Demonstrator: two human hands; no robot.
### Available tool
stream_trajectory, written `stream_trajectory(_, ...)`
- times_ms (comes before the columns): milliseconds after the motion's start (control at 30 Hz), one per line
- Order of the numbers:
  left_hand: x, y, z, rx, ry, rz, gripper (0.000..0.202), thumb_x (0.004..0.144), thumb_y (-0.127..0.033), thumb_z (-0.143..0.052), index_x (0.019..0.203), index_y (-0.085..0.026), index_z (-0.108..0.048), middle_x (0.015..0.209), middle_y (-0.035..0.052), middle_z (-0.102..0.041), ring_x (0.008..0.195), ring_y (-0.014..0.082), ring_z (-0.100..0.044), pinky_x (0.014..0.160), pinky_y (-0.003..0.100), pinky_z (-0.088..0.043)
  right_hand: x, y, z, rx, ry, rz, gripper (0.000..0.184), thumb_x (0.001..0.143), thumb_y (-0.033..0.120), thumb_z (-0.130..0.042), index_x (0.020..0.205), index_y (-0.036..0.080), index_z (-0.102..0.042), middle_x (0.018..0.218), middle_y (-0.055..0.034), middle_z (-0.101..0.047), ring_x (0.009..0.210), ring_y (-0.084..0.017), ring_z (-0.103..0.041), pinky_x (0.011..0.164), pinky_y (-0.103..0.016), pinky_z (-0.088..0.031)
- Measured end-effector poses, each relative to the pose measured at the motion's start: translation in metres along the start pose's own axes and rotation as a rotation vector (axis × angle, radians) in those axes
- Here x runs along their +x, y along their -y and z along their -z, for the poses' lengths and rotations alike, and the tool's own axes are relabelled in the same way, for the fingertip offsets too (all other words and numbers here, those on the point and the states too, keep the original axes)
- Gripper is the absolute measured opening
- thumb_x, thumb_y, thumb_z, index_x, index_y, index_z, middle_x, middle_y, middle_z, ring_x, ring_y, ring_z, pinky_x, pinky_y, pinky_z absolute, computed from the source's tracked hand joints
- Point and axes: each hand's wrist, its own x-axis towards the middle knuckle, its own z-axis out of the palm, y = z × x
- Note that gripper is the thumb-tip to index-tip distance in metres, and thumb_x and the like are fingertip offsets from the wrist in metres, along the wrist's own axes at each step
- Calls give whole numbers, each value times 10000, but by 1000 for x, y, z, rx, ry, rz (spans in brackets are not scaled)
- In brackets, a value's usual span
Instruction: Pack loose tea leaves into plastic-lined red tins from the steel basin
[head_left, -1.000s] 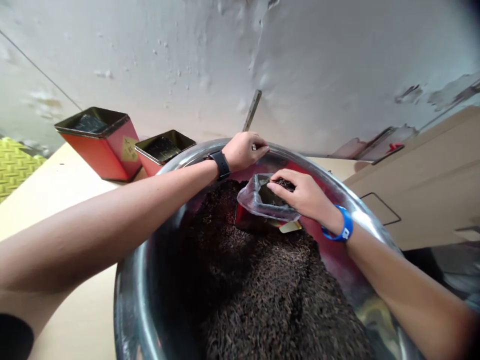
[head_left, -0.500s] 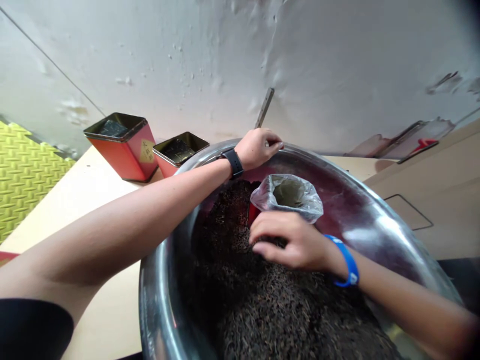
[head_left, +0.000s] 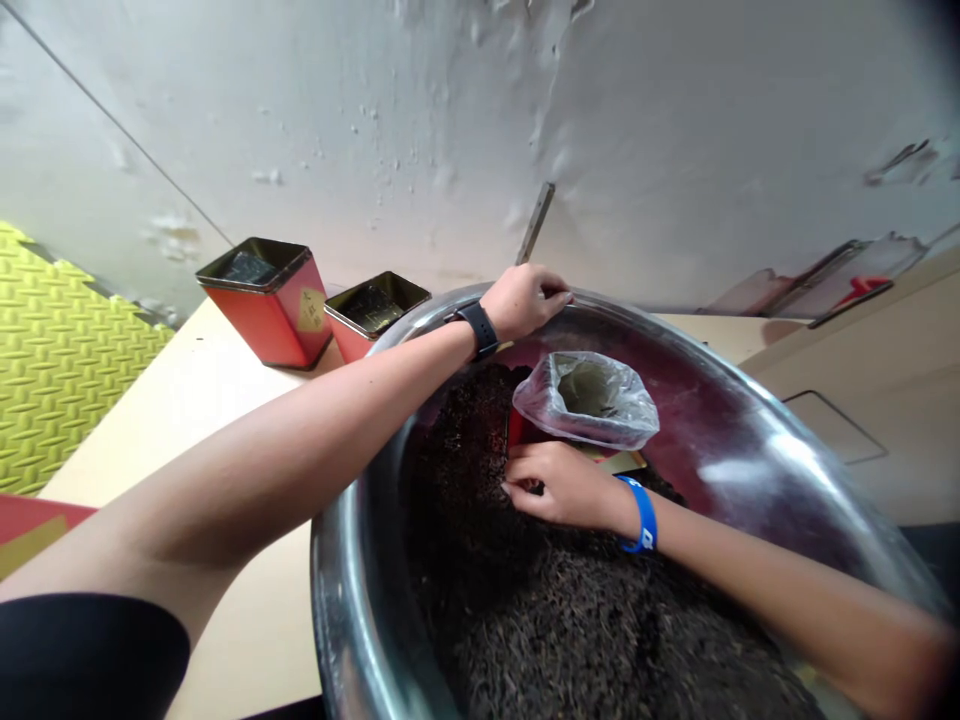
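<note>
A wide metal basin (head_left: pixel 341 600) holds a heap of dark, twisted dried tea leaves (head_left: pixel 555 620). Within it stands a red tin (head_left: pixel 519 428), lined with a clear plastic bag (head_left: pixel 637 405) that is folded out over its mouth. My left hand (head_left: pixel 523 302), with a black watch at the wrist, rests at the basin's far rim, thumb and fingers pressed together; anything between them is hidden. Low over the leaves, just in front of the tin, my right hand (head_left: pixel 566 487) has its fingers curled to the thumb. Whatever it pinches cannot be made out. A blue band circles that wrist.
Two open red tins, one taller (head_left: pixel 274 310) and one partly behind the basin (head_left: pixel 375 310), stand on the pale table (head_left: pixel 165 400). Another red surface (head_left: pixel 45 525) shows at the left edge. Behind rises a peeling wall (head_left: pixel 375 150); yellow matting (head_left: pixel 67 360) lies left.
My right hand has moved slightly left and down, and its thumb and fingertips have come together. My left hand stays by the rim. The whole view has shifted a little.
</note>
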Motion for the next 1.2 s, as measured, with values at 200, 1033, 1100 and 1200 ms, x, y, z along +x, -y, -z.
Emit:
stream_trajectory(200, 1, -1, 0, -14, 11, 37, 207, 787, -256, -515, 839, -145, -682, 810, 58, -658, 719, 131, -560, 680, 249, -421, 2, -1, -4, 48, 47, -35, 235, 839, 241, -408, 707, 160, -586, 728, -45, -572, 700, -132, -520, 651, -243, -360)
stream_trajectory(1033, -3, 29, -2, 34, 63, 139, 241, 766, -303, -499, 818, -177, -698, 778, 73, -674, 686, 173, -589, 642, 274, -439, 57, 44, -67, 192, -69, -348, 618, 687, 566, -531, 1158, 172, -460, 1159, -105, -436, 1071, -251, -397, 920, -394, -343)
stream_trajectory(1100, -3, 30, -1, 23, 78, 142, 243, 762, -305, -499, 823, -179, -697, 777, 68, -675, 678, 170, -587, 634, 269, -436, 55, 45, -63, 174, -27, -358, 544, 711, 518, -522, 1130, 174, -488, 1122, -106, -464, 1023, -248, -443, 880, -381, -370)
stream_trajectory(1200, -4, 29, 1, 9, 93, 149, 244, 754, -302, -498, 827, -178, -695, 779, 58, -675, 675, 160, -582, 622, 255, -428, 50, 45, -56, 164, 51, -317, 448, 723, 450, -517, 1089, 192, -518, 1020, -86, -523, 906, -223, -518, 786, -336, -417)
